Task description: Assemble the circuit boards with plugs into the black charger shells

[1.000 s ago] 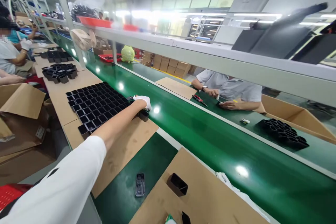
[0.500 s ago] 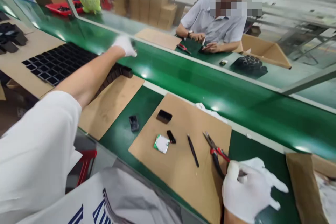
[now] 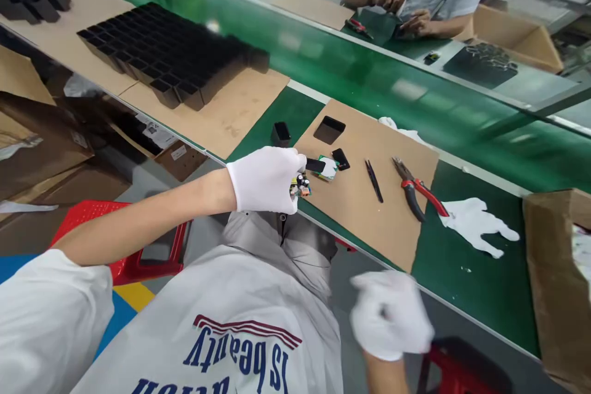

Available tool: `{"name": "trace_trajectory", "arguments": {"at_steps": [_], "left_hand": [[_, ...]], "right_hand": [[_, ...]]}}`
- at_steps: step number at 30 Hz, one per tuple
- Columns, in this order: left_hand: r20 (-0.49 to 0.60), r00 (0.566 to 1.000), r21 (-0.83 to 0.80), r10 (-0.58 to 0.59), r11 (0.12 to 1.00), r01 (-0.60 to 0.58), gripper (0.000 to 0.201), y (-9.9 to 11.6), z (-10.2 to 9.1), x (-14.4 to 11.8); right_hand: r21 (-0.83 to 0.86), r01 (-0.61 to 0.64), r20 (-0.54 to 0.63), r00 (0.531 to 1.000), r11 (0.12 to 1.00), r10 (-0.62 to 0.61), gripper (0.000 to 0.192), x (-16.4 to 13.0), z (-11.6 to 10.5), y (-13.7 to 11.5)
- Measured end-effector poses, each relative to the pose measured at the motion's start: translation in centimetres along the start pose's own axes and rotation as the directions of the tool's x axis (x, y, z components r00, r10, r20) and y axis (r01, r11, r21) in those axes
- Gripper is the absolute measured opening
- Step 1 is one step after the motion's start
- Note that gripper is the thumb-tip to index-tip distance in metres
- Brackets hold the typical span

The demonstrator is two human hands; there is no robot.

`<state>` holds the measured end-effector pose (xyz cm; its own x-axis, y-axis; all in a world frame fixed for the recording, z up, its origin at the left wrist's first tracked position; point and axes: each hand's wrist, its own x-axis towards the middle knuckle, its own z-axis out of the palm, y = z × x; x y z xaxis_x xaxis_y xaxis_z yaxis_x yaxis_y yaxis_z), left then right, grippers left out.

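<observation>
Work looks mid-unit: the component board (image 3: 302, 186) is out in the hand, not in a case, and loose parts lie about, so joining up seems left to do. Block of black cases (image 3: 170, 52) stands in rows on the far-left cardboard, can't tell whether any are filled. One black box (image 3: 329, 130) sits on the near cardboard sheet (image 3: 369, 225), a second dark holder (image 3: 280, 135) just beside that sheet on the green bench (image 3: 471, 295); contents of both unclear. White-and-green piece (image 3: 329, 168) and small black part (image 3: 340, 159) lie next to each other on the sheet, apparently unused so far. Left hand (image 3: 268, 181), gloved, fingers closed in a pinch round the board near the bench edge; a black strip (image 3: 315, 165) pokes out past the fingertips, overlapping the white-and-green piece in view, contact unclear. Right hand (image 3: 391, 315), gloved, low at the near side of the bench, badly blurred: finger opening can't tell, nothing visible in it. Tweezers (image 3: 374, 181) and pliers (image 3: 409, 186) lie unheld, pliers by a spare glove (image 3: 475, 225)
</observation>
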<state>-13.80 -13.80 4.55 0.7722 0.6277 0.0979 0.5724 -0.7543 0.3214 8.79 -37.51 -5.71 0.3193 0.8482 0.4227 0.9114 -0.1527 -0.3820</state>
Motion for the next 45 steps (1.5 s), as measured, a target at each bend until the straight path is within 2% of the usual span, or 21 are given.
{"name": "trace_trajectory", "arguments": {"at_steps": [3, 6, 7, 10, 12, 15, 18, 20, 21, 22, 23, 24, 25, 26, 27, 28, 30, 34, 40, 45], "left_hand": [[-0.045, 0.999, -0.069, 0.001, 0.998, -0.005, 0.034, -0.8, 2.7, -0.5], [-0.018, 1.000, -0.100, 0.009, 0.995, -0.010, 0.037, -1.8, 4.6, -0.2], [-0.007, 1.000, -0.104, 0.018, 0.994, -0.018, 0.039, -2.0, 5.0, -0.1], [0.003, 0.999, -0.114, 0.043, 0.993, -0.042, 0.043, -2.2, 5.9, 0.1], [-0.006, 0.999, -0.122, 0.047, 0.991, -0.047, 0.042, -2.1, 6.3, 0.3], [-0.037, 0.999, -0.142, 0.025, 0.989, -0.030, 0.042, -2.2, 6.7, 0.9], [-0.079, 0.997, -0.168, -0.014, 0.986, 0.001, 0.053, -2.8, 6.3, 0.7], [-0.178, 0.982, -0.212, -0.058, 0.977, 0.020, 0.064, -2.9, 6.1, -1.1], [-0.285, 0.952, -0.261, -0.111, 0.965, 0.035, 0.068, -2.7, 6.1, -2.6], [-0.391, 0.902, -0.320, -0.181, 0.946, 0.052, 0.055, -2.3, 6.4, -4.4], [-0.476, 0.823, -0.392, -0.310, 0.912, 0.117, 0.033, -1.5, 7.0, -6.3], [-0.504, 0.738, -0.476, -0.449, 0.857, 0.196, 0.014, -0.6, 7.9, -8.3], [-0.436, 0.720, -0.566, -0.540, 0.787, 0.247, 0.013, 0.5, 9.0, -10.1], [-0.275, 0.761, -0.651, -0.588, 0.696, 0.302, 0.017, 1.6, 10.4, -11.5], [-0.061, 0.809, -0.711, -0.585, 0.594, 0.377, 0.015, 2.6, 11.9, -12.6], [0.036, 0.821, -0.728, -0.569, 0.548, 0.412, 0.013, 3.5, 13.3, -13.2], [0.125, 0.823, -0.745, -0.554, 0.496, 0.446, 0.012, 4.6, 16.1, -13.3], [0.194, 0.837, -0.756, -0.511, 0.466, 0.460, 0.008, 4.8, 19.5, -11.4], [0.239, 0.837, -0.710, -0.493, 0.499, 0.497, 0.012, 4.8, 21.4, -9.9], [0.234, 0.829, -0.688, -0.508, 0.516, 0.510, 0.014, 5.0, 22.8, -9.0]], "right_hand": [[0.026, 0.100, 0.275, 0.956, 0.995, -0.103, 0.045, -3.3, 4.5, -2.7], [-0.060, 0.087, 0.426, 0.903, 0.994, -0.053, 0.025, -2.4, 10.1, -3.4], [-0.093, 0.080, 0.464, 0.885, 0.992, -0.028, 0.022, -1.6, 11.8, -3.4], [-0.147, 0.082, 0.547, 0.837, 0.986, 0.012, 0.033, 1.4, 15.6, -3.6], [-0.138, 0.088, 0.583, 0.812, 0.986, 0.009, 0.036, 3.0, 17.2, -4.1], [-0.095, 0.057, 0.598, 0.801, 0.994, 0.011, 0.038, 4.4, 18.5, -4.7], [-0.030, -0.018, 0.582, 0.812, 0.999, 0.032, 0.035, 4.5, 18.3, -4.6], [0.028, -0.093, 0.551, 0.832, 0.995, 0.062, 0.029, 3.6, 16.8, -4.4], [0.065, -0.137, 0.528, 0.845, 0.988, 0.083, 0.027, 2.9, 15.6, -4.3], [0.107, -0.183, 0.504, 0.858, 0.977, 0.105, 0.027, 2.1, 14.3, -4.3], [0.155, -0.229, 0.478, 0.869, 0.961, 0.130, 0.030, 1.1, 12.9, -4.5], [0.208, -0.267, 0.460, 0.876, 0.941, 0.147, 0.033, 0.2, 11.5, -4.8], [0.255, -0.303, 0.441, 0.882, 0.918, 0.168, 0.034, -0.8, 10.2, -5.1], [0.297, -0.331, 0.420, 0.888, 0.896, 0.189, 0.034, -1.6, 9.1, -5.5], [0.334, -0.352, 0.396, 0.894, 0.874, 0.209, 0.033, -2.3, 8.4, -5.9], [0.367, -0.367, 0.376, 0.899, 0.855, 0.225, 0.031, -2.9, 7.9, -6.2], [0.422, -0.383, 0.353, 0.904, 0.822, 0.241, 0.028, -3.6, 7.9, -6.4], [0.478, -0.412, 0.365, 0.896, 0.776, 0.251, 0.021, -4.0, 9.6, -5.3], [0.445, -0.488, 0.363, 0.865, 0.751, 0.347, 0.019, -4.3, 11.0, -3.4], [0.369, -0.599, 0.416, 0.790, 0.711, 0.450, 0.020, -4.6, 11.8, -2.8]]}}
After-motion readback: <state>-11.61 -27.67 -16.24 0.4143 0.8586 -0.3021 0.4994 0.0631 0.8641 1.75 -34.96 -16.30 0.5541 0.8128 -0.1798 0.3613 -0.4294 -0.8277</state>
